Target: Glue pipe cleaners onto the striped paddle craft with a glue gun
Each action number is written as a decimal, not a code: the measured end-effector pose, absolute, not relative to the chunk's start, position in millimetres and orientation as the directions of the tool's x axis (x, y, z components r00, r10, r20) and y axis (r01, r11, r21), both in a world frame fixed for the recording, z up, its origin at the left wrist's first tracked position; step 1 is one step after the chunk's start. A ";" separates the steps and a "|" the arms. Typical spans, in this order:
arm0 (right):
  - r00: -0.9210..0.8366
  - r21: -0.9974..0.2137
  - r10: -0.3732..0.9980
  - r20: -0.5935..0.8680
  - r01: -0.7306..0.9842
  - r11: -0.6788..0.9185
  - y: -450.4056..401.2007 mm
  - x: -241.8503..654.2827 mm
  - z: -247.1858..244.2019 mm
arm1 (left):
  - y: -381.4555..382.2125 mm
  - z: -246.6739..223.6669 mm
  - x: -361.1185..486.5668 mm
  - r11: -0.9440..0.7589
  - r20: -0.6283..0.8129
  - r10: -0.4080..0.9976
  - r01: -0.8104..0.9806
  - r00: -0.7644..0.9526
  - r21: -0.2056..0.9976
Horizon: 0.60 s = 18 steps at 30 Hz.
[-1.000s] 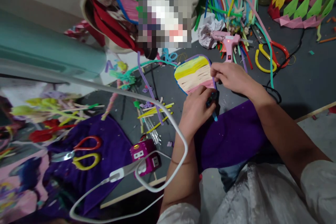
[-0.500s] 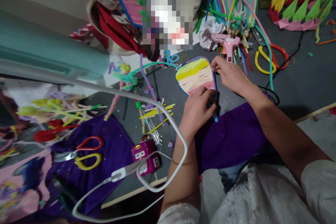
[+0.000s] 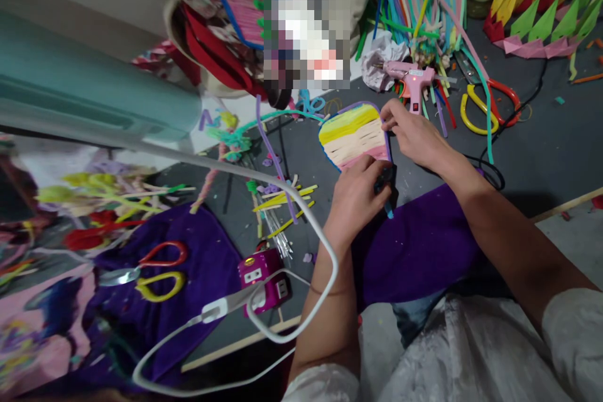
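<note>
Head view: a flat, fuzzy yellow, cream and pink striped panel (image 3: 354,133) lies just beyond the left hand (image 3: 358,193), whose grip is hidden; the right hand (image 3: 413,134) pinches its right edge.

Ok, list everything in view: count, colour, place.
striped panel: one, yellow, cream, pink, centre
glue gun: one, pink, upper right
crumpled paper: one, white, by glue gun
scissors: two, red and yellow, left and right
pipe cleaners: many, mixed, top right, scattered
paper ring: one, multicoloured, far right
bag: one, cream and red, top
framed panel: one, blue and pink, top
bulky object: one, teal, upper left
fuzzy pieces: several, yellow and red, left
socket block: one, magenta, lower centre
cables: several, white left, black right
cloth: two stretches, purple, left and near edge
table: one, grey, underneath
left hand: one, bare, on striped panel, holding blue-tipped thing
right hand: one, bare, at striped panel's edge
</note>
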State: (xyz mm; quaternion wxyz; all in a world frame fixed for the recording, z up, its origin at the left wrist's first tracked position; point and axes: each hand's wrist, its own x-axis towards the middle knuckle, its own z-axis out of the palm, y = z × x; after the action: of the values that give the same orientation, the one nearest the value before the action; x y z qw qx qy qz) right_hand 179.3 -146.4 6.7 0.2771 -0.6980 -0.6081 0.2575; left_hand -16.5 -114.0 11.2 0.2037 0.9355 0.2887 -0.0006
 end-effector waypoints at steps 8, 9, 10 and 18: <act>0.147 -0.744 0.988 -0.042 0.656 -0.129 -145.4 178.8 5.2 | -113.3 11.0 -17.6 -0.744 -0.127 0.539 0.541 0.833 0.393; 0.153 -0.747 0.988 -0.036 0.652 -0.129 -146.5 179.3 7.2 | -113.1 10.8 -17.8 -0.745 -0.124 0.538 0.539 0.834 0.394; 0.163 -0.749 0.986 -0.030 0.650 -0.130 -148.5 179.9 9.6 | -113.0 10.7 -18.0 -0.745 -0.122 0.538 0.538 0.834 0.393; 0.110 -0.634 0.994 -0.029 0.767 -0.103 -176.7 176.9 13.8 | -114.0 13.9 -19.3 -0.751 -0.132 0.528 0.534 0.839 0.388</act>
State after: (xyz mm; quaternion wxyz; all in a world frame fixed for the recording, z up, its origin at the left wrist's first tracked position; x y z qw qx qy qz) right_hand 176.9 -176.7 13.8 0.2417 -0.7046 -0.6246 0.2346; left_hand -19.3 -114.0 13.9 0.2094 0.9357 0.2840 -0.0072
